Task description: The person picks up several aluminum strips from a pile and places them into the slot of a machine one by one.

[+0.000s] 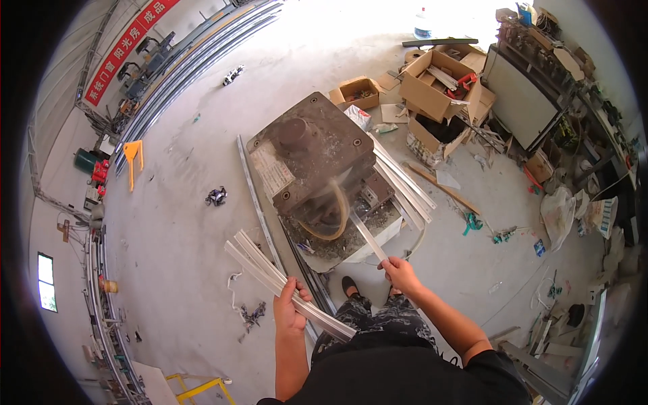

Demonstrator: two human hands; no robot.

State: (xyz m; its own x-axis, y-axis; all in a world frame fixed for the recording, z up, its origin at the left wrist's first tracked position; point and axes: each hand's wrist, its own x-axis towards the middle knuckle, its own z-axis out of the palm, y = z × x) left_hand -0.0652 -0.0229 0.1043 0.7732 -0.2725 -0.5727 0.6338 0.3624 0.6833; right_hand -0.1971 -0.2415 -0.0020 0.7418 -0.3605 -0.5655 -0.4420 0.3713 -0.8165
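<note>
Left hand [290,308] curled, right hand [400,273] pinching

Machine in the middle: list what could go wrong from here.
The right hand holds a strip reaching to the machine; its fingers might get hurt if they slide too close. The left hand grips a bundle whose far ends fan apart, so pieces could slip out. Dark rails lie near a shoe, a possible trip hazard.
</note>
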